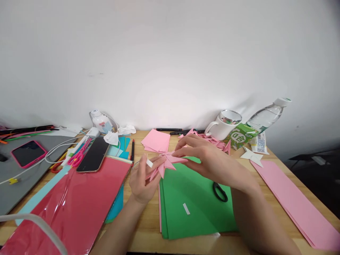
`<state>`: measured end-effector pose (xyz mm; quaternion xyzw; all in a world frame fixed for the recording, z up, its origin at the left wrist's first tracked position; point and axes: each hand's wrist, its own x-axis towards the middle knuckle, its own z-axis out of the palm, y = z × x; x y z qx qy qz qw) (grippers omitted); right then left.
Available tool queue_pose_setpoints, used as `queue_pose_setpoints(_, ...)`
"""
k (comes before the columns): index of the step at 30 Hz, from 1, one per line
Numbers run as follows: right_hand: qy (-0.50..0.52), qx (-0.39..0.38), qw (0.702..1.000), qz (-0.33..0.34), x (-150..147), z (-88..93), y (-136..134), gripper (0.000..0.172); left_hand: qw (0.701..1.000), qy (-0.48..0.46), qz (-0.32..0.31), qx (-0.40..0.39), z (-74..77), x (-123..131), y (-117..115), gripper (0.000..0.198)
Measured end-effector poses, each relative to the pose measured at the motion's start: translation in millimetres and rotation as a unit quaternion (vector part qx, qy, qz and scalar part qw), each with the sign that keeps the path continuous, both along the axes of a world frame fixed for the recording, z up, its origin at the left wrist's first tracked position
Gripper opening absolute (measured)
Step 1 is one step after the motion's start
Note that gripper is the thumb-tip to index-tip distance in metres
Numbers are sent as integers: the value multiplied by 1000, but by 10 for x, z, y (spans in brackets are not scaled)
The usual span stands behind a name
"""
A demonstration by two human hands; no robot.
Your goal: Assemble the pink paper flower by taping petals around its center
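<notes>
Both hands hold a pink folded-paper star (168,163) above the table, near the top edge of a stack of green paper (196,216). My left hand (145,180) grips its left side, and a small white strip (149,163) shows at the fingers. From the right, my right hand (202,156) pinches the star's upper right part between thumb and fingers. Another white strip (186,209) lies on the green paper. Beside my right forearm, a black scissor handle (220,192) shows; the rest of it is hidden.
Square pink sheets (156,140) and folded pink pieces (216,143) lie behind my hands. A white mug (225,124), a clear bottle (267,115) and a green box (240,136) stand back right. To the left are a phone (93,156), pink scissors (79,154) and red paper (79,202).
</notes>
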<state>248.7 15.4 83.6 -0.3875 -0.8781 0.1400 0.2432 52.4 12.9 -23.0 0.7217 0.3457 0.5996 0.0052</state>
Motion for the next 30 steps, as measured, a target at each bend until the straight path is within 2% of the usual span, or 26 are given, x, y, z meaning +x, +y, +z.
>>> queue_pose_setpoints(2, 78, 21, 996, -38, 0, 5, -4, 18, 986, -105, 68, -108, 64, 51, 7, 80)
queue_pose_setpoints(4, 144, 52, 986, -70, -20, 4, -11, 17, 949, -200, 90, -227, 147, 80, 38, 81)
queue_pose_setpoints(6, 155, 82, 982, -65, -65, -17, -1, 17, 904, -273, 51, -326, 206, 79, 88, 85)
queue_pose_setpoints(8, 114, 109, 986, -45, -128, -66, 38, 18, 855, -338, -12, -394, 225, 62, 141, 90)
queue_pose_setpoints(11, 31, 134, 989, -45, -220, -181, 141, 21, 786, -406, -91, -457, 211, 40, 193, 90)
queue_pose_setpoints(13, -2, 135, 989, -59, -262, -262, 212, 21, 761, -422, -107, -481, 200, 37, 203, 88)
queue_pose_setpoints(15, -16, 127, 989, -69, -284, -326, 263, 20, 754, -430, -99, -487, 193, 41, 200, 89)
queue_pose_setpoints(18, -22, 102, 991, -79, -297, -366, 289, 18, 760, -432, -90, -476, 184, 48, 193, 92)
queue_pose_setpoints(22, -31, 73, 994, -76, -300, -351, 280, 17, 774, -420, -92, -465, 163, 42, 202, 91)
queue_pose_setpoints(27, -23, 45, 995, -81, -301, -330, 283, 14, 793, -379, -52, -474, 140, 32, 207, 97)
queue_pose_setpoints(30, -14, 22, 996, -84, -303, -322, 280, 9, 795, -364, -47, -484, 146, 41, 196, 95)
